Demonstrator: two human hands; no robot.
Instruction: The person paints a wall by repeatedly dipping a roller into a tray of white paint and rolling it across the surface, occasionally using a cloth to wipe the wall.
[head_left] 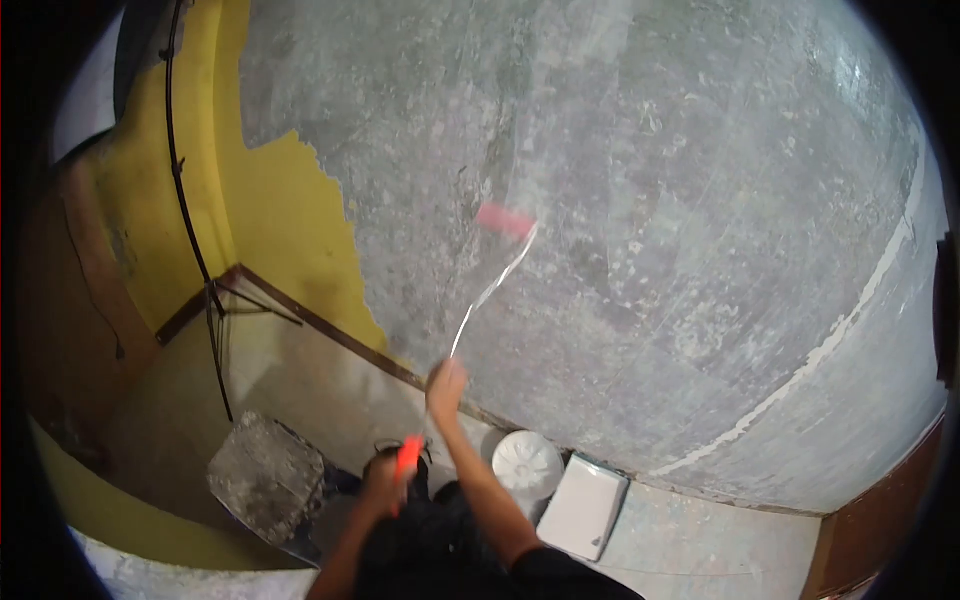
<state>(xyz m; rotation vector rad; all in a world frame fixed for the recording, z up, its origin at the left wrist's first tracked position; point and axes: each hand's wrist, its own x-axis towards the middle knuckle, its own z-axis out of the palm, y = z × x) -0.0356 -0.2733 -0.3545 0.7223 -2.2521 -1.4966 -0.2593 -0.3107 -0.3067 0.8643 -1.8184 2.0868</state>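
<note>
A pink roller (503, 220) is facing the grey wall (640, 160)

The left hand (385, 488) is holding the orange handle (409, 455) in a fist. The right hand (447, 388) is gripping the white rod (489, 292) higher up. I cannot tell if the roller is touching the wall.

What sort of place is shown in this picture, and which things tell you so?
Probably an indoor room being redecorated. The wall is patchy grey beside ragged-edged yellow paint, a long-handled pink roller is held up to it, and a white tray sits on the floor.
</note>
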